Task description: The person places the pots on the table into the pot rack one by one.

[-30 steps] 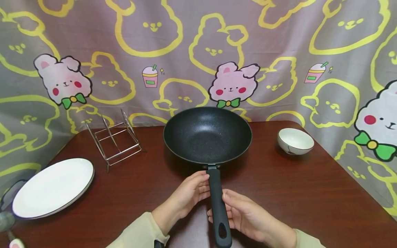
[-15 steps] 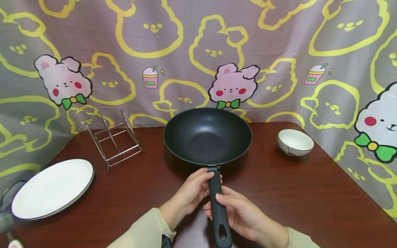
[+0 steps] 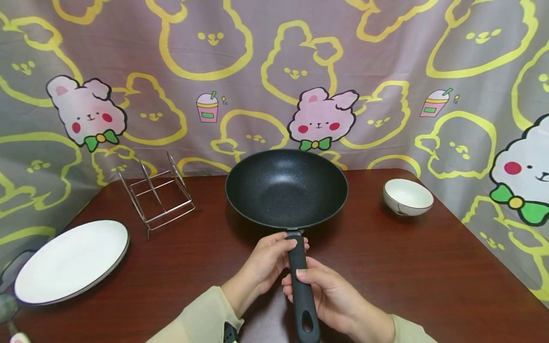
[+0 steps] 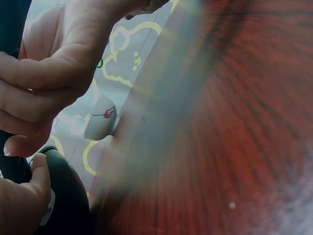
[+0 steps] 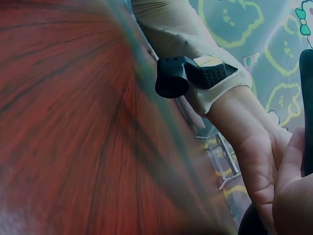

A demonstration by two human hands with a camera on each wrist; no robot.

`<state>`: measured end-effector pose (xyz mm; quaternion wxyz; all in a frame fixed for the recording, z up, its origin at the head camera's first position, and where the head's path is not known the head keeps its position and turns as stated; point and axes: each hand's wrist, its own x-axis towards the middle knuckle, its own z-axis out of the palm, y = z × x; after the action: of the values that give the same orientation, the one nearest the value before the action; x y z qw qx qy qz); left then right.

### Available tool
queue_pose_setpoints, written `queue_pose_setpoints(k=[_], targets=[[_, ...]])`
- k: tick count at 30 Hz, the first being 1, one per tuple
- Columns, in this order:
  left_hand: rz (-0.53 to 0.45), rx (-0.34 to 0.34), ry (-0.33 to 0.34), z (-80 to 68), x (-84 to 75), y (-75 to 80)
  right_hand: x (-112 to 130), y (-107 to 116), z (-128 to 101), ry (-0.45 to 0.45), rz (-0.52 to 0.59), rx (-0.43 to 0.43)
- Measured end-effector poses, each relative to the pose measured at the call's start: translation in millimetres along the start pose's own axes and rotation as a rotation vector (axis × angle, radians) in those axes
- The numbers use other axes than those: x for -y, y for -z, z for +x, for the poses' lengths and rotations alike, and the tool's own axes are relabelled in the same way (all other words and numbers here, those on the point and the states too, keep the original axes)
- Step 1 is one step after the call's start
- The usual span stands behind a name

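A black wok with a speckled inside is at the centre of the head view, its long dark handle pointing toward me. My left hand grips the handle close to the bowl, thumb on top and fingertips showing on the far side. Lower down, my right hand holds the same handle from the right, thumb laid across it and fingers curled underneath. In the left wrist view, the right hand wraps the handle above the wok's dark side. The right wrist view has the left hand beside the handle.
On the brown table, a white oval plate lies at the left, with a wire rack behind it. A small white bowl stands at the right. A metal-headed utensil shows at the left edge. A patterned curtain hangs behind.
Both hands have closed in on the handle: a second ago they were beside it, and now their fingers and thumbs grip it. The wok stays in nearly the same place.
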<state>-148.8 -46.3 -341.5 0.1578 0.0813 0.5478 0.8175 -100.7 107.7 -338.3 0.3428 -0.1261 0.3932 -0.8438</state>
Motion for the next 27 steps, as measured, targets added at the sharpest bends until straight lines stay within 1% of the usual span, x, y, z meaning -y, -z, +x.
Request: queue_pose_setpoints(k=[7, 12, 18, 22, 27], targets=[[0.011, 0.017, -0.031, 0.5, 0.6, -0.4, -1.9, -0.2, 0.4, 0.007, -0.005, -0.009], [0.004, 0.011, -0.030, 0.3, 0.5, -0.6, -3.0, -0.1, 0.9, 0.018, 0.013, 0.009], [0.008, 0.024, -0.041, -0.1, 0.8, -0.7, -3.1, -0.2, -0.1, 0.033, 0.031, 0.038], [0.016, 0.025, -0.044, -1.9, 0.4, -0.2, -3.0, -1.6, -0.8, 0.026, 0.044, 0.048], [0.015, 0.037, -0.046, -5.2, -0.5, 0.5, -1.8, -4.7, -3.3, 0.002, 0.050, 0.027]])
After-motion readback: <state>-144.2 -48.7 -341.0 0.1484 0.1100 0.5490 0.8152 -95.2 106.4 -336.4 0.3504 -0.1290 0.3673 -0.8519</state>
